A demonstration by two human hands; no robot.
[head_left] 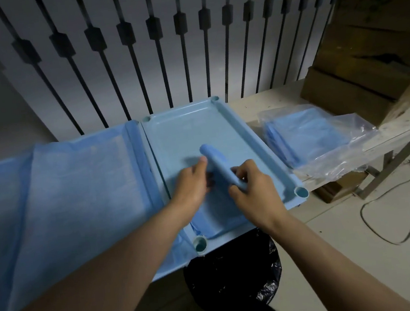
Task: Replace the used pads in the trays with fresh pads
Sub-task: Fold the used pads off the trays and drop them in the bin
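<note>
Two light blue trays lie side by side on a bench. The right tray (pixel 236 124) has its far half bare. A blue pad (pixel 216 164) is rolled into a tube over its middle, with the unrolled end still lying flat at the tray's near end. My left hand (pixel 192 184) holds the roll from the left and my right hand (pixel 250 191) grips its near end. The left tray (pixel 136 147) is covered by a spread blue pad (pixel 70 184) that overhangs its edges.
A clear plastic bag of folded blue pads (pixel 308 142) sits on the bench right of the trays. Cardboard boxes (pixel 369 44) are stacked at the far right. A bin with a black liner (pixel 234 271) stands below the tray's near edge. A cable (pixel 382 215) lies on the floor.
</note>
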